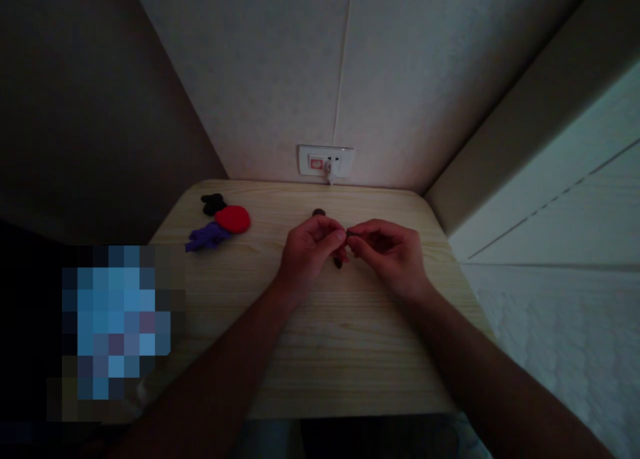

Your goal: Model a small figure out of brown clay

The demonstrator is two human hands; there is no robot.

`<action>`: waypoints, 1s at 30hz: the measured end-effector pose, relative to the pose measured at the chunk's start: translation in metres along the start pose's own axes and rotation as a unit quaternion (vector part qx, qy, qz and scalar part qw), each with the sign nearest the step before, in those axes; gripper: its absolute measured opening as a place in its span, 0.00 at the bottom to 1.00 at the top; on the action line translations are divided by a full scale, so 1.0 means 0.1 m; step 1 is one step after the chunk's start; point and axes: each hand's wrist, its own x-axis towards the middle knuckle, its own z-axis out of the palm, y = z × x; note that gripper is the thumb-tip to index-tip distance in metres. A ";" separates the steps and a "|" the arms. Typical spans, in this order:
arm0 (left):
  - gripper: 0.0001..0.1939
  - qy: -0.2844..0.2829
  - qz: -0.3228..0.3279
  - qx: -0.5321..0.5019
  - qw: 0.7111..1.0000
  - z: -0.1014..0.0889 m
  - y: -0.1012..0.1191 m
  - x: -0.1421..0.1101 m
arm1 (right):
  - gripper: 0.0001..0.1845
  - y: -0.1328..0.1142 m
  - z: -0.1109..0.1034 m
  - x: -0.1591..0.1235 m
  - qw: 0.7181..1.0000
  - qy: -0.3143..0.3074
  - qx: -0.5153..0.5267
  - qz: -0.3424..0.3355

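Observation:
Over the middle of the table my left hand [311, 251] and my right hand [395, 251] meet at the fingertips. Both are closed in a pinch on a small dark brown piece [349, 233] that looks like modelling clay. Its full shape is hidden by the fingers. Beyond my left hand, a dark brown lump [319, 213] shows partly. Another dark brown end [339, 263] sticks out below the left fingers; whether it joins the pinched piece I cannot tell.
On the pale wooden table [300, 372], at the back left, a flat red clay-like disc [233, 219] touches a purple lump [209, 236] beside a black lump [214, 204]. A wall socket [325, 162] with a white plug sits behind. A blurred-out bluish patch [117, 312] covers the left side.

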 end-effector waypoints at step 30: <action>0.13 0.024 0.023 0.013 0.999 -0.01 0.00 0.01 | 0.17 0.01 -0.02 0.04 0.999 0.008 0.039 0.025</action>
